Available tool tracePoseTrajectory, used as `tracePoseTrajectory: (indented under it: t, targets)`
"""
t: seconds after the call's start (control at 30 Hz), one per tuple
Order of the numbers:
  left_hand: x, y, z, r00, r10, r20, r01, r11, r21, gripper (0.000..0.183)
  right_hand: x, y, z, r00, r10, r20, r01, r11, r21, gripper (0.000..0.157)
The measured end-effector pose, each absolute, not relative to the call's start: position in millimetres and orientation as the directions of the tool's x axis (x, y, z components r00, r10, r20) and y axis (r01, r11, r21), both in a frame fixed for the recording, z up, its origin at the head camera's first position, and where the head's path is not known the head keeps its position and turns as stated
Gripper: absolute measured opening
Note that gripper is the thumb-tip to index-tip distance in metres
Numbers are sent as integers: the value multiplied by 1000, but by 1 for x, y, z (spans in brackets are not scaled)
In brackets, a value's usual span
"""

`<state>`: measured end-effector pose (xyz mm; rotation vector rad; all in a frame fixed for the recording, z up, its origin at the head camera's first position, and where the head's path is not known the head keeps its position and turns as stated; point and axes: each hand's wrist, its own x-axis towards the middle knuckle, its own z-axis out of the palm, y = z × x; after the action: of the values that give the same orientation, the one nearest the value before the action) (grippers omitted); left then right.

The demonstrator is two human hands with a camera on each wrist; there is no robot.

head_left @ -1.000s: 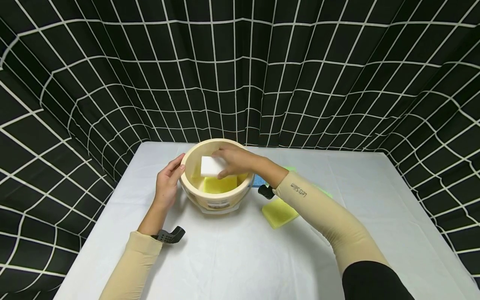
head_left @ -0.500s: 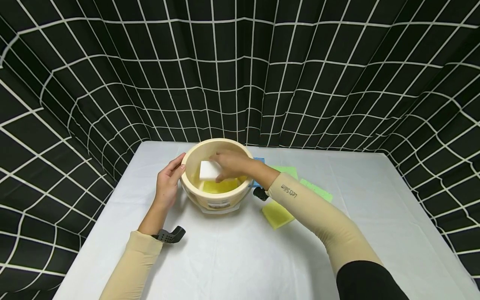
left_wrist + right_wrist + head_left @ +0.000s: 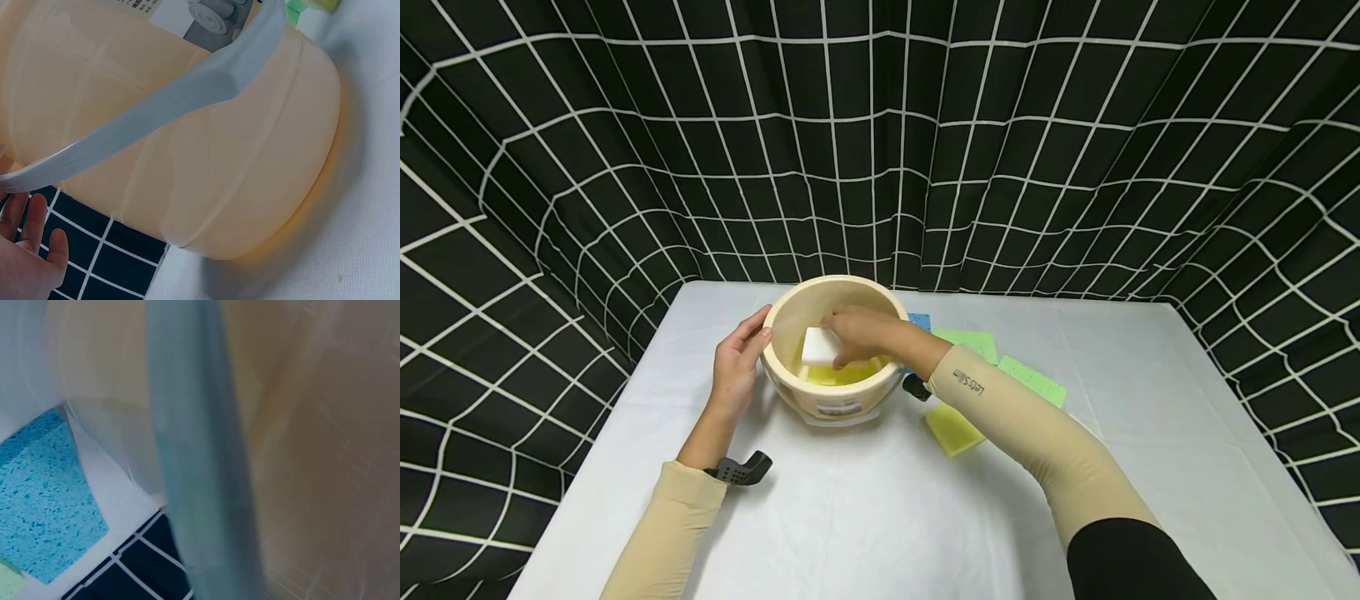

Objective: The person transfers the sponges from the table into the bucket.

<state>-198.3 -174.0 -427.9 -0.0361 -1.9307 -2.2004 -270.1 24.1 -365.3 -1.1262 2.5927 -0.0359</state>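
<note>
A cream plastic bucket (image 3: pixel 785 398) with a grey handle (image 3: pixel 144 119) stands near the table's back edge. My left hand (image 3: pixel 735 367) touches the left side of its rim, fingers fairly straight and thumb tip at the edge. In the left wrist view those fingers (image 3: pixel 34 219) lie just under the handle. Inside the bucket, my right hand (image 3: pixel 861 333) pinches a white sponge block (image 3: pixel 820 347) between thumb and fingers. Below the block, yellow sponge (image 3: pixel 838 375) shows in the bucket. The right wrist view is filled by the bucket's wall and handle, hiding that hand.
Right of the bucket lie a blue sponge (image 3: pixel 50 500), two light green sponges (image 3: pixel 967 342) and a yellow sponge (image 3: pixel 953 431), partly under the right forearm. A white cloth (image 3: pixel 850 517) covers the table. A black gridded curtain (image 3: pixel 880 150) surrounds it.
My right hand has lowered the white block a little deeper into the bucket, the forearm shifting left and uncovering more of the green and blue sponges. The left hand stays at the rim.
</note>
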Motion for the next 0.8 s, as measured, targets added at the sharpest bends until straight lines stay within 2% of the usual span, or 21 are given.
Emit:
tracePoseTrajectory:
  t: [0.5,0.8]
  targets:
    - [-200,-174,-426,-973,-152,176,194,-116,974,43,-271,22,-364,-647,-688,-328,-702,706,-95,70]
    - [-199,-173,-429,-976,-145,164,182,-125,975,44,-270,24,-367,-639,-698,-322,-703,701,-125,69]
